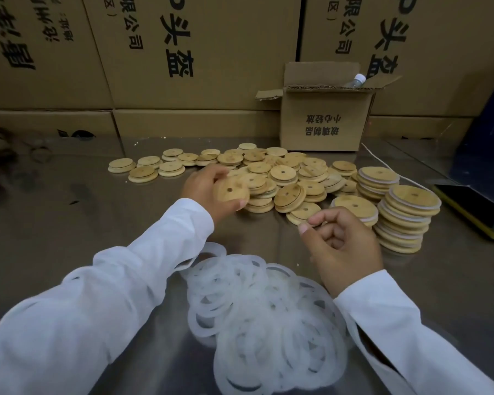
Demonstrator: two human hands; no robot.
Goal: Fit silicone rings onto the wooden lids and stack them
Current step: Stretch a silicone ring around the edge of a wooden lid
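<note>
Dozens of bare wooden lids lay heaped at the far middle of the table, within reach of either arm. The left grip clasped a single lid by its rim at the near edge of that heap. Its holed face was tilted toward my camera, I judged so that the rim stayed free for a ring, and I saw no ring on it yet. The right grip hovered between the heap and the silicone rings with fingers curled and thumb close to forefinger, and I could not tell whether it pinched anything. The rings sat nearest me, probably so that side could feed them. Finished stacks stood to the right with white edges showing between the lids, set apart, I supposed, so done and undone pieces would not mix.
</note>
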